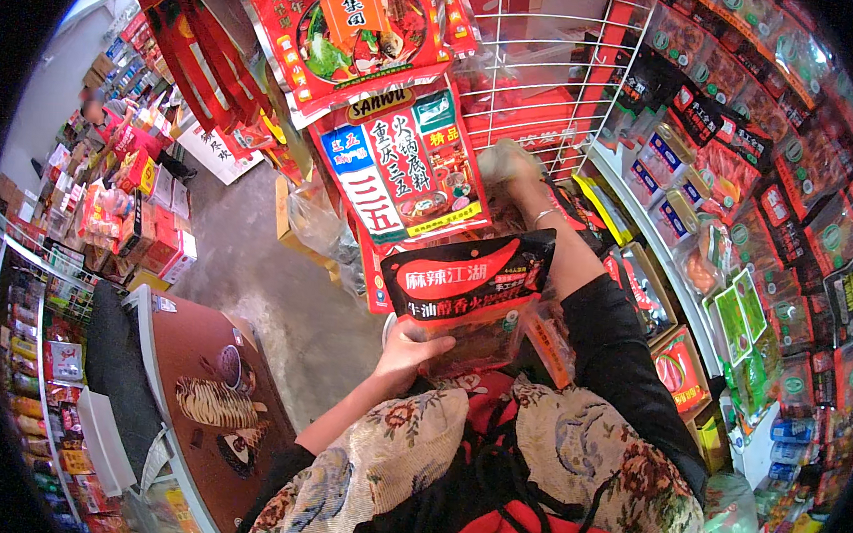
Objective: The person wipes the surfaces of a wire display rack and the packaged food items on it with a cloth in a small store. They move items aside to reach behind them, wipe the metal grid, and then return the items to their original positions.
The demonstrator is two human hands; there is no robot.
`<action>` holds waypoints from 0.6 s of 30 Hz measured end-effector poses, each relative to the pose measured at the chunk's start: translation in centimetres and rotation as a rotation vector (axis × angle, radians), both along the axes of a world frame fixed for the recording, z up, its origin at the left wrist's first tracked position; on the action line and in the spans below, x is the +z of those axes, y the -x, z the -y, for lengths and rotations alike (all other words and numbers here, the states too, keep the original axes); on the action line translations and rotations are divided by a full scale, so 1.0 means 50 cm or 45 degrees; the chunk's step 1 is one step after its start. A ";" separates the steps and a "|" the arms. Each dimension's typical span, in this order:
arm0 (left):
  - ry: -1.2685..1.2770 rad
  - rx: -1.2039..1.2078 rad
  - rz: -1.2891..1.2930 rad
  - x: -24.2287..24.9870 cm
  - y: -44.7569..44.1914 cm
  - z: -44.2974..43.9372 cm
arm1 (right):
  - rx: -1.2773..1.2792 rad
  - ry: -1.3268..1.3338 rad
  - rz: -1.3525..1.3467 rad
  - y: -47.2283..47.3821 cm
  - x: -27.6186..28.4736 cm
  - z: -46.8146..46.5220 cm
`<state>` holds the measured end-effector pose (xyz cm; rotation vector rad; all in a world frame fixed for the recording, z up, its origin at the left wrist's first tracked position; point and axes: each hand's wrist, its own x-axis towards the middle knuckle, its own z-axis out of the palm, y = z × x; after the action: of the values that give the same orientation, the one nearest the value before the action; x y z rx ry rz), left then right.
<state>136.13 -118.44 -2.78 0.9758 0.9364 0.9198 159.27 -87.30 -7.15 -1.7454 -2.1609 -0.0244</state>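
My left hand (pixel 415 353) holds a black and red plastic packet of hotpot base (pixel 472 298) by its lower left edge, thumb on the front. My right hand (pixel 511 162) reaches out beyond it, beside the white wire rack; its fingers are blurred and partly hidden, so whether it grips anything cannot be told. Left of that hand hangs a red, white and blue hotpot base packet (pixel 406 168), with a larger red packet (pixel 366 32) above it. A narrow orange and clear packet (pixel 549 342) lies near my lap, right of the held packet.
A white wire grid (pixel 538 62) stands ahead. Shelves of packets and tins (pixel 667 163) curve along the right, with open cartons (pixel 681 370) below. A brown ice-cream freezer (pixel 210 400) is at the left. Farther back, a person in a pink top (pixel 126 131) is beside stacked boxes (pixel 160 245).
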 end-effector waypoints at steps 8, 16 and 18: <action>0.138 0.031 -0.124 -0.012 0.000 -0.001 | -0.208 0.218 -0.376 -0.004 -0.043 0.000; 0.138 0.018 -0.149 -0.012 -0.003 -0.007 | -0.122 0.011 -0.324 0.026 -0.058 0.087; 0.120 0.023 -0.131 -0.008 -0.005 -0.009 | -0.055 -0.090 -0.412 0.023 -0.060 0.084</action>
<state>136.36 -117.99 -3.20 0.9426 1.0675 0.8392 158.15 -91.51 -10.18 -1.6294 -1.8677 0.1575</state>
